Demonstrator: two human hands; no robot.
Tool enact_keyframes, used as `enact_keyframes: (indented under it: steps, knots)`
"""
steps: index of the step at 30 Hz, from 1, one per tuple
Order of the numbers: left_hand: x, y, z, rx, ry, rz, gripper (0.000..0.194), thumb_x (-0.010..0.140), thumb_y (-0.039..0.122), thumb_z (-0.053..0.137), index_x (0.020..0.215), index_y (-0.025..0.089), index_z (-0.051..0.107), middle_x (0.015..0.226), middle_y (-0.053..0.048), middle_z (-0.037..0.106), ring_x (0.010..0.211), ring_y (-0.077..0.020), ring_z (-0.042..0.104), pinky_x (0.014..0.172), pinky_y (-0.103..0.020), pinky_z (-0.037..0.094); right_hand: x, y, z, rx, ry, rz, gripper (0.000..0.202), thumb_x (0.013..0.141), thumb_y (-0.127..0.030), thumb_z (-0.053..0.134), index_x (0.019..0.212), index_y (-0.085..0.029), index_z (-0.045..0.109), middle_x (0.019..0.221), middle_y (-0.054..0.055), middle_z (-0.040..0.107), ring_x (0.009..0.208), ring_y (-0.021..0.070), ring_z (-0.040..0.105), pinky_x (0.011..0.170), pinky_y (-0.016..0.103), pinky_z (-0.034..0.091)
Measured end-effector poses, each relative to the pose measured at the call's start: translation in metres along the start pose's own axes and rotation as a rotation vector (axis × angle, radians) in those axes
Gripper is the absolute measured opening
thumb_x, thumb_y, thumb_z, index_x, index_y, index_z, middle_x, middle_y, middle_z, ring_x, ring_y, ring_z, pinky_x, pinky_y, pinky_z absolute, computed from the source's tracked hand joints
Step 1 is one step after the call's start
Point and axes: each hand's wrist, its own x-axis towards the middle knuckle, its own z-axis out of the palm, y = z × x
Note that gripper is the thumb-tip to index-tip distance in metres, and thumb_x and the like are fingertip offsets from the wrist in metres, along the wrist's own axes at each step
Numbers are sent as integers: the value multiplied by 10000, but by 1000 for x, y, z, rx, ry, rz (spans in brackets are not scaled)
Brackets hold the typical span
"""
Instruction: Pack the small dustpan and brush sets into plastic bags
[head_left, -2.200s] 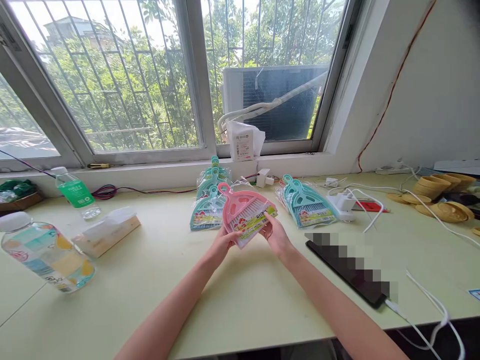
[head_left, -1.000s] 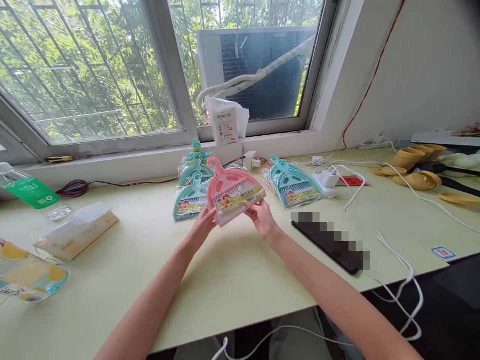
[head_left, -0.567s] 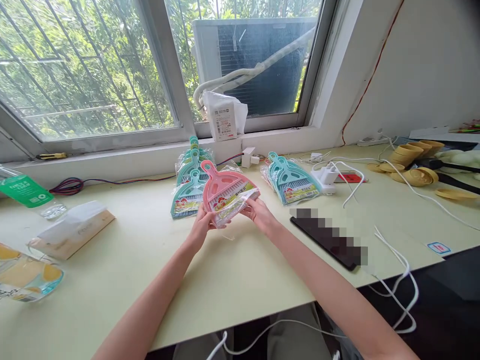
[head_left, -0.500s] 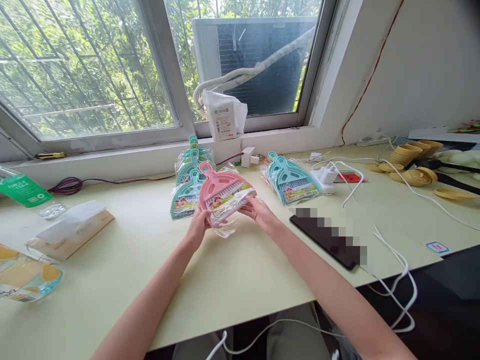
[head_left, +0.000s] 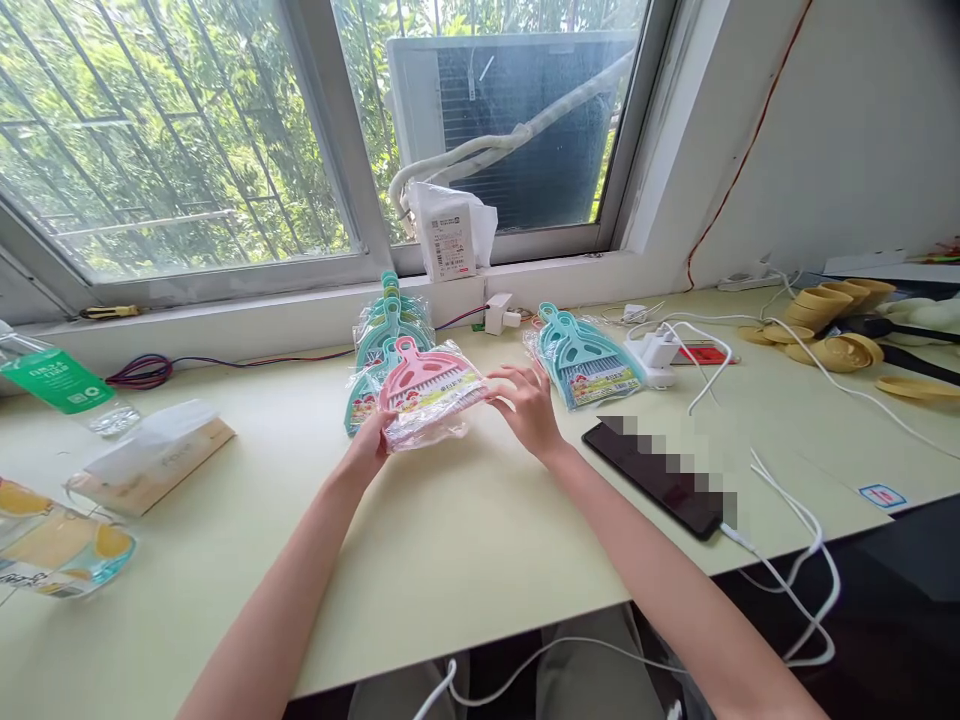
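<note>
A pink dustpan-and-brush set [head_left: 431, 390] in clear wrap is tilted up above the table, its handle pointing to the window. My left hand [head_left: 369, 443] grips its lower left corner, the thumb on the wrap. At its right edge is my right hand [head_left: 527, 405], fingers curved and apart, the tips close to the wrap; whether they touch it I cannot tell. Behind the pink set, several wrapped teal sets [head_left: 391, 318] lie in an overlapping row, partly hidden. Another group of wrapped teal sets [head_left: 589, 360] lies to the right of my right hand.
A black phone [head_left: 652, 480] with a white cable lies at the right. Chargers [head_left: 656, 355] stand behind it, tan cups [head_left: 821, 305] farther right. On the left are a tissue pack [head_left: 154, 460] and two bottles [head_left: 64, 382]. A white-wrapped box [head_left: 452, 235] stands on the sill.
The pink set has shifted slightly left and down and turned flatter. My right hand has come off its underside and opened beside its right edge. My left hand has moved a little left.
</note>
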Motion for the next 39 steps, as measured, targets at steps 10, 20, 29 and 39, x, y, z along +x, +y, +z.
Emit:
enact_keyframes:
  steps: [10,20,29,39]
  knots:
    - [-15,3,1,323,-412,-86,329,732,344,728,934,144,562,655,-12,608,495,-104,584,384,-176,377,2,-2,3,383,195,258,159,857,-371,572,774,-263,655,957,38,651,984,238,564,1001,440,351]
    - [-29,-3,23,373,-456,97,630,777,391,675,1288,206,355,762,-18,648,472,-137,618,362,-185,356,-2,-4,2,433,298,180,153,900,-292,473,853,-265,615,1132,37,617,1144,225,533,1029,431,368]
    - [-32,-2,24,392,-433,178,702,786,446,639,1340,214,276,970,-83,652,429,-104,582,349,-205,347,-3,12,21,880,117,522,426,777,-314,621,1196,-249,576,1105,48,676,994,206,627,941,404,475]
    - [-34,0,24,376,-510,297,923,665,412,751,1424,235,258,1064,-97,632,696,-151,635,549,-253,512,-4,22,32,908,229,650,336,719,-313,632,1032,-195,657,1059,62,696,1001,217,632,949,399,468]
